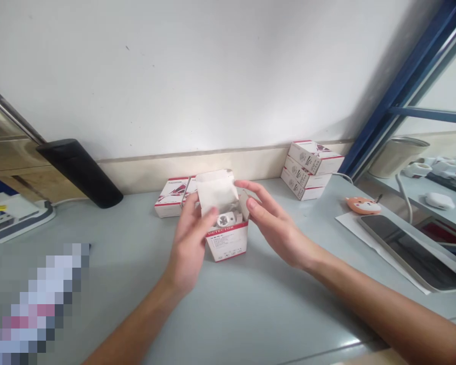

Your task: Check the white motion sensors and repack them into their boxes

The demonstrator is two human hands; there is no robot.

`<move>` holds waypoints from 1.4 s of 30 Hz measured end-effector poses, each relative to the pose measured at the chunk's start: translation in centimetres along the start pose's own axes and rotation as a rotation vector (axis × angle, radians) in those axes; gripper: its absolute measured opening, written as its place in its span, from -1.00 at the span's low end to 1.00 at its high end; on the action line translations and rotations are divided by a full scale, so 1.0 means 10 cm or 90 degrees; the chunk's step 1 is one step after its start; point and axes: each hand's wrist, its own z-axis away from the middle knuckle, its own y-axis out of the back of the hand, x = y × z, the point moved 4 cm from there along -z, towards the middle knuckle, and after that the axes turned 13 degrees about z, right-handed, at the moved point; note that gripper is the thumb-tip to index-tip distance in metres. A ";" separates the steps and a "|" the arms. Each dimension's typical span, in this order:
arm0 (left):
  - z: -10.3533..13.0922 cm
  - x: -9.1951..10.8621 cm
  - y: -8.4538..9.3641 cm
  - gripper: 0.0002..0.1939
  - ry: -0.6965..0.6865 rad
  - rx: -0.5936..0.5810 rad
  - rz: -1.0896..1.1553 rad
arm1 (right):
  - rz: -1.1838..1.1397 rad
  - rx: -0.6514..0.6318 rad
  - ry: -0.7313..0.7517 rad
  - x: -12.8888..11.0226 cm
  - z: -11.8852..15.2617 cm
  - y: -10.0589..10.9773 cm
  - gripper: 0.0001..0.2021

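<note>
An opened white and red box (228,245) marked "DETECTOR" stands on the grey table. Its lid flap (217,191) is raised, and a white part (226,219) shows inside. My left hand (186,243) wraps round the left side of the box, thumb over its front upper edge. On the right, my right hand (277,223) has its fingers apart, with the thumb and fingertips at the small side flap (243,203). It does not grip the box.
Behind the left hand lies a closed box (172,196), with another partly hidden. Several boxes (307,172) are stacked by the wall. A black cylinder (79,172) leans at left. An orange animal-shaped item (363,205) and a dark-screened device (414,251) lie at right.
</note>
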 end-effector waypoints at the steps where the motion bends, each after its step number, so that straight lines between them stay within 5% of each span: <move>1: 0.00 0.01 -0.01 -0.60 0.015 -0.006 -0.023 | -0.035 -0.011 -0.023 0.01 0.00 -0.01 -0.55; 6: 0.03 -0.01 -0.02 -0.70 0.022 -0.014 -0.044 | -0.047 -0.029 -0.059 0.01 0.00 -0.03 -0.53; 10: 0.05 -0.04 0.04 -0.83 -0.063 -0.042 -0.086 | 0.155 0.075 0.104 -0.04 0.05 -0.05 -0.66; 15: 0.04 -0.06 0.12 -0.56 -0.076 -0.199 -0.149 | 0.332 0.092 0.278 0.03 0.08 -0.04 -0.71; 19: -0.01 -0.03 0.14 -0.65 -0.107 -0.147 -0.221 | 0.349 0.070 0.243 0.09 0.03 0.00 -0.69; 24: 0.01 -0.03 0.08 -0.70 -0.158 -0.110 -0.269 | 0.322 0.153 0.210 -0.03 0.03 0.02 -0.82; 35: -0.07 -0.08 0.23 -0.60 -0.266 -0.250 -0.406 | 0.150 0.049 0.147 0.08 -0.01 -0.01 -0.79; 42: -0.01 -0.09 0.18 -0.56 -0.553 -0.219 -0.496 | 0.274 0.167 0.326 0.12 0.00 -0.02 -0.76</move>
